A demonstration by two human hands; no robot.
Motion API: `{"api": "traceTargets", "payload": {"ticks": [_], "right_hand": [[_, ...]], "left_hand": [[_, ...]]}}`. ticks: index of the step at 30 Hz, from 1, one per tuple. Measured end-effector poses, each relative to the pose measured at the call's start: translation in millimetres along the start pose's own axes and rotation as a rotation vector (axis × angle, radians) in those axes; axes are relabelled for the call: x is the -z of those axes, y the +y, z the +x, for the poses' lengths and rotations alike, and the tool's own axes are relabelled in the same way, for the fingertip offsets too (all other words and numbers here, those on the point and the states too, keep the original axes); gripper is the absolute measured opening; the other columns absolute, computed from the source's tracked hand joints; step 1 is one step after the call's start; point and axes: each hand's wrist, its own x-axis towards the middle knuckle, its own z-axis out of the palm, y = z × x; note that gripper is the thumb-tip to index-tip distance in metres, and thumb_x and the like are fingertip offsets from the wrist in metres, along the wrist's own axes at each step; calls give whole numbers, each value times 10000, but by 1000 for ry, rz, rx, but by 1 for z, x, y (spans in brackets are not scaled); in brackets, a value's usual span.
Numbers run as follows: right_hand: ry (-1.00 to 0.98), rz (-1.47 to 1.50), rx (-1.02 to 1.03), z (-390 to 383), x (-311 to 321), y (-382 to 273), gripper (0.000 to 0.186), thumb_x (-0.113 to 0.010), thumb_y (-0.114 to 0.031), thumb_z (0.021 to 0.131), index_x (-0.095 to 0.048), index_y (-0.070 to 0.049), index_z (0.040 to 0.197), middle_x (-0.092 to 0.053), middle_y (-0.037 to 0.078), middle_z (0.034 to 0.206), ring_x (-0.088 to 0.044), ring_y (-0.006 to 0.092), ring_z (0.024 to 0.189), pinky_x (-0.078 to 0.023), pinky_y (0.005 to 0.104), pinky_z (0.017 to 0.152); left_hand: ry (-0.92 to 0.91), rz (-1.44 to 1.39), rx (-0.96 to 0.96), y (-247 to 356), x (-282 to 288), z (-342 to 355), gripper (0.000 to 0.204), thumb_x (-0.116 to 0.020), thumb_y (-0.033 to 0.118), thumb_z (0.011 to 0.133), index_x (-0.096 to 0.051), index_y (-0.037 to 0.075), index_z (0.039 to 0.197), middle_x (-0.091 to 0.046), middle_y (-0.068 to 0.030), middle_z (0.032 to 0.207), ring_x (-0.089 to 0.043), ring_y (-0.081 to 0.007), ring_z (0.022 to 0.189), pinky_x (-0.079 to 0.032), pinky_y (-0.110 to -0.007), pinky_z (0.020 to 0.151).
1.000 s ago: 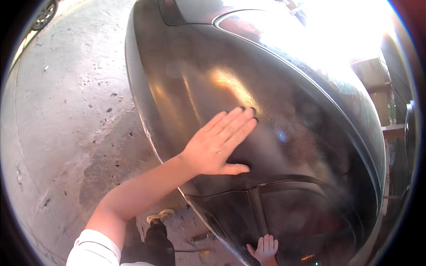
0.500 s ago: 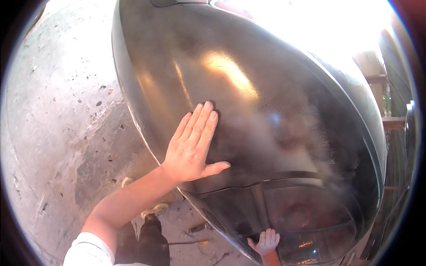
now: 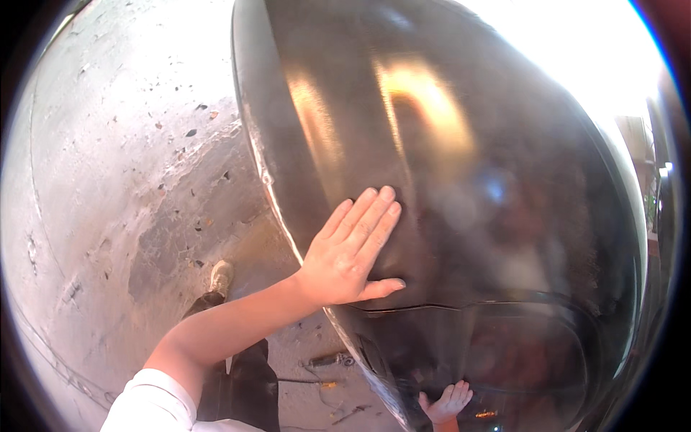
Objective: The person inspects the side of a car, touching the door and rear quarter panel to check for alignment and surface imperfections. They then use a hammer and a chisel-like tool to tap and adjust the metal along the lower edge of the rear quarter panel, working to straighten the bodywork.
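Observation:
My left hand (image 3: 349, 248) lies flat on the dark, glossy car body panel (image 3: 525, 108), near its pale-streaked left edge, with fingers extended, thumb out and no object held. My right hand (image 3: 446, 403), small in the view at the bottom, rests open against the darker lower part of the panel, below a curved seam. Its palm and fingertips are too small to make out in detail. Warm highlights and hazy patches show on the panel above my left hand.
A stained, scuffed concrete floor (image 3: 122, 180) runs along the panel's left side. My shoe (image 3: 222, 277) is on it. A metal tool (image 3: 327, 360) and thin cords lie on the floor beside my leg. Bright light washes out the upper right.
My left hand has shifted over the panel, first leftward and down in view, then back rightward. The view has shifted, putting the panel's edge farther right. My right hand stays low on the panel.

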Motion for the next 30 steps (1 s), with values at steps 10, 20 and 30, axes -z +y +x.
{"api": "traceTargets", "payload": {"ticks": [10,20,30], "right_hand": [[-10,31,30,10,-6,15,942,-511,-603,872,-204,43,1486,-252,307,1499,-255,483,1381,-195,612,1095],[-20,36,-13,6,-6,11,985,-537,-643,848,-199,13,1501,-238,268,1523,-249,484,1381,-187,600,1099],[-1,66,3,20,2,11,970,-538,-620,865,-187,24,1499,-230,303,1510,-247,508,1373,-198,615,1090]], "left_hand": [[55,-141,86,1,-15,-55,876,-666,520,788,-409,-59,1392,-382,-226,1463,-408,-384,1314,-359,-485,1057],[143,-255,156,5,-3,-68,744,-779,300,725,-499,-21,1334,-487,-231,1302,-542,-352,1135,-483,-452,902],[358,-301,159,0,-8,-46,494,-765,7,665,-648,11,1145,-556,-28,795,-571,-171,622,-469,-288,524]]}}
